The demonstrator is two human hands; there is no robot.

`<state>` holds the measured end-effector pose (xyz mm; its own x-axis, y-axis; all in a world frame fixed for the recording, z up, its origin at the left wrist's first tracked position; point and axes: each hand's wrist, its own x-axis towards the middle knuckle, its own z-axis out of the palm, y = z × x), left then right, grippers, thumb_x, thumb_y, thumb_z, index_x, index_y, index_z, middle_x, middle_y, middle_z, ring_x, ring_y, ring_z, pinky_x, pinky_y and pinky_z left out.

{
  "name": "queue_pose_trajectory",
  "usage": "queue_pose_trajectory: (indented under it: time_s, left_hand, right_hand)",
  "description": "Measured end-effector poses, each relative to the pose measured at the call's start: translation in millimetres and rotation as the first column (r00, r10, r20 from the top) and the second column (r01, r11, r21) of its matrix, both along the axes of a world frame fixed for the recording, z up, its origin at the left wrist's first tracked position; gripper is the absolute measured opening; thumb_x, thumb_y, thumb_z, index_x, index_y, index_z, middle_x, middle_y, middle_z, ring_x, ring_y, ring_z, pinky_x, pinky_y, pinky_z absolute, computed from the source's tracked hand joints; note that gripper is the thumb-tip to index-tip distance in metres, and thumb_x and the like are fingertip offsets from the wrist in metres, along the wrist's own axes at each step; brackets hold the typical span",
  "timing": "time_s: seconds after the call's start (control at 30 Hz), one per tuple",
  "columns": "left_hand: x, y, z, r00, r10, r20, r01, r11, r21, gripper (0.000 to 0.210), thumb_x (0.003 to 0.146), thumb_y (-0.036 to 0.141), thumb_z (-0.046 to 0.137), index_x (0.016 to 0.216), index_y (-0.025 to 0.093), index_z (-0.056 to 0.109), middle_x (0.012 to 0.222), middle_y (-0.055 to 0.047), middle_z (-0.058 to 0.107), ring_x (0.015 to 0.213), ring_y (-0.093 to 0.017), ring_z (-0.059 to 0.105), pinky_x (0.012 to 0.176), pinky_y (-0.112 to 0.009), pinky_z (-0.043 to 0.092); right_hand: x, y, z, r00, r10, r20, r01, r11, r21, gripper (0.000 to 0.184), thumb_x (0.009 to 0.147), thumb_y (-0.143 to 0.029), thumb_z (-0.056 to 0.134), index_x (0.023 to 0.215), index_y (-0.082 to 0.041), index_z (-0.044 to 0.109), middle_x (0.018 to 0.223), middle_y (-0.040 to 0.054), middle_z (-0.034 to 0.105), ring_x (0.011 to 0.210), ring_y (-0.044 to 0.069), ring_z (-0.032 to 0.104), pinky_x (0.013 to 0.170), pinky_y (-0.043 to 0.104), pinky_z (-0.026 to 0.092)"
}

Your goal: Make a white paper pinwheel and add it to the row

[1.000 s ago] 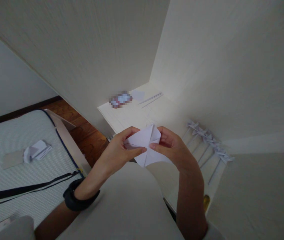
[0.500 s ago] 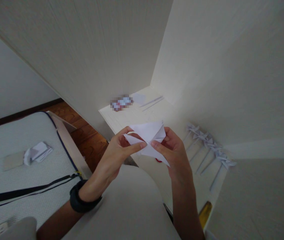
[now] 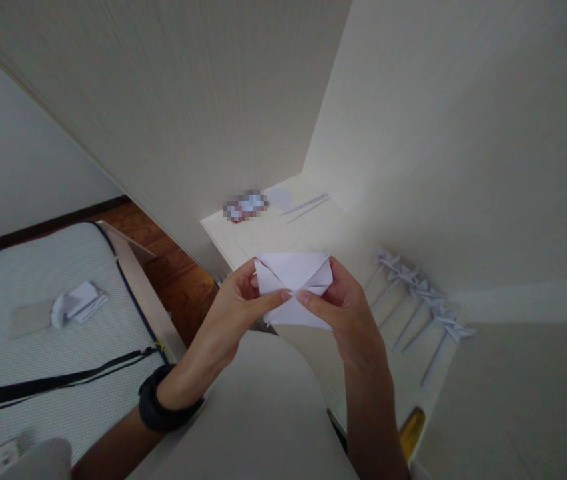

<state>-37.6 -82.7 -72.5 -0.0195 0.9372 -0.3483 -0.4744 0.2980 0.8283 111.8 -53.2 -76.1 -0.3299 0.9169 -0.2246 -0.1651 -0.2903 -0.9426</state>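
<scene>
Between my two hands is a white folded paper, roughly rectangular, with slanting creases that meet near its middle. My left hand grips its left side, thumb pressed at the centre and fingers behind. The right side is pinched by my right hand, its thumb also at the centre. The two thumb tips nearly touch. Several paper pinwheels on sticks lie in a row on the white tabletop, to the right of my hands.
At the table's far end lie a blurred-out object, a pale round piece and thin sticks. A yellow object is at the near right edge. On the left, a mattress carries folded papers and a black strap.
The paper's left flap and lower corner have shifted, and its outline is now squarer and flatter. Both hands keep their hold in nearly the same place.
</scene>
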Motion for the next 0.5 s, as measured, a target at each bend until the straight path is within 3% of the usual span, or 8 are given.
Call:
queue_pose_trajectory:
  time_s: [0.33,0.5]
  left_hand:
    - [-1.4,-2.5,-2.4,0.987,0.031,-0.159,-0.033,0.999,-0.006,0.039,0.066,0.028,0.084,0.098,0.018,0.066,0.082,-0.001,0.073,0.072,-0.015,0.066,0.065,-0.023,0.051]
    - [-0.5,1.7,-2.8,0.992,0.057,-0.109,-0.054,0.998,0.027,0.032,0.067,0.026,0.083,0.092,0.016,0.064,0.08,-0.001,0.073,0.07,-0.014,0.065,0.065,-0.023,0.051]
  right_hand:
    - [-2.5,-1.1,-2.3,1.0,-0.012,0.001,0.012,1.0,0.028,0.035,0.069,-0.019,0.074,0.102,-0.021,0.062,0.096,0.003,0.071,0.088,0.018,0.066,0.08,0.029,0.054]
    - [-5.7,-0.9,-7.0,1.0,0.012,0.013,-0.013,0.999,0.047,0.033,0.073,-0.021,0.073,0.104,-0.021,0.06,0.1,0.0042,0.07,0.092,0.018,0.065,0.082,0.029,0.052]
